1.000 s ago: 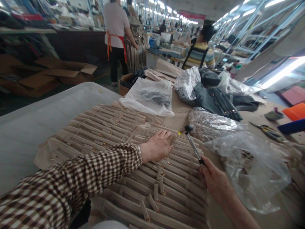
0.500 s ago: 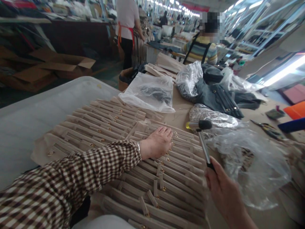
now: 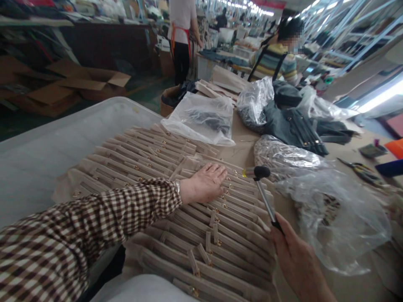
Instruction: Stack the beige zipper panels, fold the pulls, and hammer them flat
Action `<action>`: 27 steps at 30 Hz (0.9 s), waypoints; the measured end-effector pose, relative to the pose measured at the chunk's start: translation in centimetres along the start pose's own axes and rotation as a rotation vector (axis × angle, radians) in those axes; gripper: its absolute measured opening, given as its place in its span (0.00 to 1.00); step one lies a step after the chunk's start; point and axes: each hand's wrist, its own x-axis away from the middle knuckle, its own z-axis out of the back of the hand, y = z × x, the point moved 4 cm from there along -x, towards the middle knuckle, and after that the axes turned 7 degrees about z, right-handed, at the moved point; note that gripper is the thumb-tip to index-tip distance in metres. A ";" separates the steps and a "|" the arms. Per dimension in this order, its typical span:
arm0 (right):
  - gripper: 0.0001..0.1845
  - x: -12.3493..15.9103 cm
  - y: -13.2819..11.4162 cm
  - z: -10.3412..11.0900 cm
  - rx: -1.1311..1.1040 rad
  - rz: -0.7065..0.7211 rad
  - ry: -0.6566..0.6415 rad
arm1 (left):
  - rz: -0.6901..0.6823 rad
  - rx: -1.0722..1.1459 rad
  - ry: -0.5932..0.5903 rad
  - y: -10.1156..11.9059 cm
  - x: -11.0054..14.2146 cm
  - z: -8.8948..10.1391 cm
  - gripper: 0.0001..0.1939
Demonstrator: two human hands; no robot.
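Overlapping beige fabric pieces with zippers [image 3: 233, 243] lie in long rows, gold-coloured zipper pulls showing along them. My left hand [image 3: 204, 183] rests flat on top of these pieces, fingers stretched out and holding nothing. In my right hand [image 3: 291, 251] is a mallet [image 3: 263, 188], gripped by the black end of its metal shaft. Its head is black on one side and yellow on the other, and it hangs over the right part of the rows, close to my left fingertips. Whether the head touches the fabric I cannot tell.
Clear plastic bags [image 3: 340, 222] lie right of the rows, near pliers [image 3: 362, 172]. Dark bags [image 3: 292, 126] and a white plastic bag [image 3: 204, 119] sit further back. A pale plastic bin [image 3: 126, 102] borders the left. Open cardboard boxes [image 3: 91, 79] and two people stand beyond.
The mallet head has turned and shifted slightly left, nearer my left hand. My left hand stays flat on the fabric pieces. The whole view has shifted a little.
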 end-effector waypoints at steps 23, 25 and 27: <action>0.25 -2.6 0.7 -2.1 0.053 0.117 -0.126 | 0.036 -0.013 0.021 -0.7 -1.5 -0.4 0.33; 0.24 -2.3 0.4 -1.3 0.047 0.126 -0.083 | 0.042 -0.020 0.011 -0.7 -1.5 -0.4 0.33; 0.24 -1.6 -0.1 -0.3 0.016 0.124 0.028 | 0.045 -0.025 0.010 -0.8 -1.6 -0.5 0.33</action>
